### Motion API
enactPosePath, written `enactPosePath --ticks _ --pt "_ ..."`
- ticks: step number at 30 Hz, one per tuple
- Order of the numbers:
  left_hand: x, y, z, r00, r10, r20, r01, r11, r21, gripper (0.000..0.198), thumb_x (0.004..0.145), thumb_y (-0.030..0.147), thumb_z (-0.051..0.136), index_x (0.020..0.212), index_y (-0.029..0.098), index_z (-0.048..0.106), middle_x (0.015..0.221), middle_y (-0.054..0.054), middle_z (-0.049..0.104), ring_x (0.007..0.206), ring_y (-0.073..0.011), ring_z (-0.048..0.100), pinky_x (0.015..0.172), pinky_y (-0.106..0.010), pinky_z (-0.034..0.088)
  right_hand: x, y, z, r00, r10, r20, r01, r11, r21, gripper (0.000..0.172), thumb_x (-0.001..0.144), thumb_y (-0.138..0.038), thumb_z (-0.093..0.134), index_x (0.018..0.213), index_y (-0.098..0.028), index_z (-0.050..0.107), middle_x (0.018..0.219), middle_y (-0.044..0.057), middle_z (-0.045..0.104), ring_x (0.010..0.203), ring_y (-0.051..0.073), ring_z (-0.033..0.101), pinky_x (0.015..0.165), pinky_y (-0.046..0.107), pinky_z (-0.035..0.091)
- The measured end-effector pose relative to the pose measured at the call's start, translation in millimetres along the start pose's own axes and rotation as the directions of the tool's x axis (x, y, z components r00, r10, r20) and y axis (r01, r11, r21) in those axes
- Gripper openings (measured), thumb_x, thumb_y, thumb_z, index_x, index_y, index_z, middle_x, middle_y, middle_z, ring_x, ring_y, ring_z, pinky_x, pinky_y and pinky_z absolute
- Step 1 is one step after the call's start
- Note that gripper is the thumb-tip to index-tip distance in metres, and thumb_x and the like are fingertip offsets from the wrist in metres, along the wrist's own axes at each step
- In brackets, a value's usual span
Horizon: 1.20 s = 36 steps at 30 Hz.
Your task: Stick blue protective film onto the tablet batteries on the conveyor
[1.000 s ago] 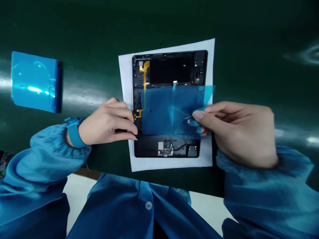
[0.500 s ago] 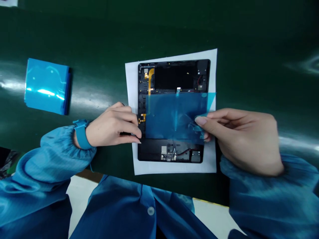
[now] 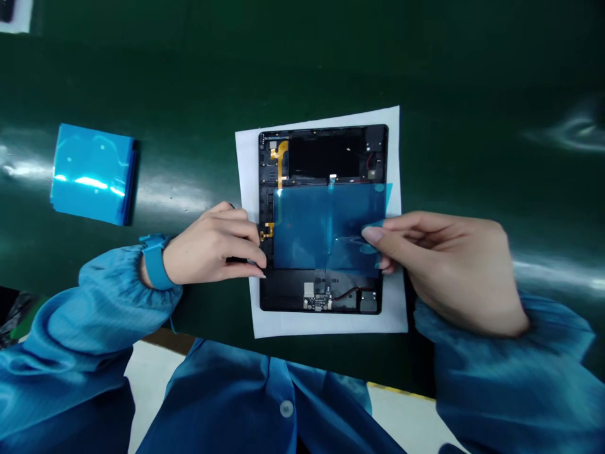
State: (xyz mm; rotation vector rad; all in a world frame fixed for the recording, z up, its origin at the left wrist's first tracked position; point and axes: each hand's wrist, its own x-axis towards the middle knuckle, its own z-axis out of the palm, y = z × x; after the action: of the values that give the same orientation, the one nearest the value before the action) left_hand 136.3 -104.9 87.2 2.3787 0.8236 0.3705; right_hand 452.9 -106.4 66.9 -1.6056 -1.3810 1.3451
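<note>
An opened tablet housing (image 3: 283,293) lies on a white sheet of paper, its circuit board, cables and orange flex strip exposed. A see-through blue film (image 3: 302,227) covers its middle, with a pale strip showing beneath. My right hand (image 3: 444,265) is closed, pinching the film's right edge between thumb and fingers; the film lifts slightly there. At the housing's left edge, my left hand (image 3: 217,243) has its fingers bent and closed on the rim, thumb tip at the lower side. Some of the left fingertips are hidden.
A stack of blue film sheets (image 3: 92,170) lies on the green table to the left. The white paper (image 3: 331,325) extends past the housing on all sides. A dark object on something white (image 3: 21,22) shows at the top left corner.
My right hand has shifted slightly left with the film's edge, and the film lies flatter and less crumpled near the fingers. My left hand stays at the rim. The whole view has shifted slightly.
</note>
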Motion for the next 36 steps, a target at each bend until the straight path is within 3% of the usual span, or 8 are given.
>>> enactPosePath --ticks 10,14,18,21,24,31,34,36 --pt "-0.1 -0.3 0.4 0.998 0.046 -0.043 -0.045 0.999 0.023 0.013 0.091 0.039 0.073 0.092 0.027 0.076 0.085 0.001 0.074 0.078 -0.0141 0.062 0.071 -0.031 0.038 1.0 -0.6 1.2 1.0 -0.005 0.005 0.005 0.999 0.053 0.023 0.067 -0.033 0.092 0.082 -0.02 0.079 0.059 -0.001 0.069 0.046 0.01 0.06 0.046 0.018 0.053" --pt "0.0 1.5 -1.7 0.996 -0.002 -0.091 0.0 1.0 -0.026 0.02 0.092 0.041 0.072 0.102 0.024 0.075 0.091 -0.003 0.074 0.082 -0.0156 0.065 0.073 -0.031 0.045 2.8 -4.1 3.7 0.999 0.003 0.036 -0.007 0.992 0.122 0.03 0.063 -0.033 0.094 0.078 -0.017 0.074 0.06 -0.001 0.068 0.048 0.01 0.061 0.047 0.018 0.053" --pt "5.7 7.1 -3.8 0.99 -0.004 -0.139 0.039 0.966 0.255 0.03 0.096 0.042 0.064 0.117 0.023 0.074 0.095 -0.009 0.07 0.084 -0.0204 0.062 0.072 -0.035 0.044 5.7 -7.6 7.8 0.999 -0.003 -0.053 0.017 0.962 0.274 0.038 0.07 -0.043 0.09 0.072 -0.017 0.063 0.054 -0.003 0.061 0.039 0.008 0.051 0.036 0.019 0.041" --pt "18.4 13.8 -2.6 0.998 0.032 -0.054 -0.002 0.878 0.479 0.03 0.098 0.037 0.06 0.122 0.023 0.073 0.095 -0.01 0.067 0.087 -0.0233 0.058 0.071 -0.037 0.039 8.4 -8.0 9.3 0.997 -0.003 -0.082 0.032 0.932 0.361 0.043 0.075 -0.052 0.084 0.068 -0.019 0.057 0.05 -0.004 0.057 0.035 0.008 0.046 0.031 0.021 0.032" --pt "39.4 23.3 2.8 0.999 0.001 0.036 -0.02 0.845 0.534 0.032 0.098 0.028 0.057 0.127 0.024 0.07 0.097 -0.009 0.064 0.091 -0.0245 0.056 0.076 -0.038 0.039 10.8 -6.1 9.3 0.998 0.001 -0.064 0.024 0.924 0.382 0.045 0.077 -0.057 0.08 0.068 -0.021 0.055 0.049 -0.005 0.056 0.035 0.008 0.044 0.031 0.021 0.031" --pt "88.2 41.4 22.0 0.987 -0.062 0.151 -0.03 0.841 0.54 0.049 0.095 0.013 0.048 0.139 0.032 0.06 0.113 -0.01 0.064 0.103 -0.0266 0.06 0.085 -0.04 0.04 16.3 -4.3 11.0 0.997 -0.069 -0.019 0.072 0.942 0.328 0.051 0.079 -0.067 0.074 0.066 -0.022 0.054 0.05 -0.004 0.055 0.036 0.008 0.043 0.032 0.022 0.03" --pt "84.0 31.6 14.9 0.982 -0.089 0.168 -0.006 0.87 0.494 0.048 0.096 0.016 0.047 0.14 0.032 0.059 0.114 -0.01 0.064 0.105 -0.0282 0.06 0.087 -0.043 0.042 13.6 -8.1 14.5 0.992 -0.123 -0.027 0.126 0.966 0.227 0.05 0.086 -0.067 0.067 0.067 -0.022 0.055 0.051 -0.004 0.055 0.037 0.008 0.043 0.036 0.024 0.031" --pt "67.6 15.9 3.4 0.987 -0.126 0.094 0.07 0.888 0.455 0.045 0.098 0.025 0.047 0.142 0.03 0.057 0.118 -0.011 0.064 0.11 -0.0301 0.059 0.09 -0.045 0.044 8.5 -12.6 20.2 0.963 -0.269 -0.01 0.27 0.962 0.032 0.043 0.092 -0.061 0.063 0.073 -0.021 0.062 0.057 -0.002 0.059 0.044 0.01 0.049 0.043 0.026 0.038"
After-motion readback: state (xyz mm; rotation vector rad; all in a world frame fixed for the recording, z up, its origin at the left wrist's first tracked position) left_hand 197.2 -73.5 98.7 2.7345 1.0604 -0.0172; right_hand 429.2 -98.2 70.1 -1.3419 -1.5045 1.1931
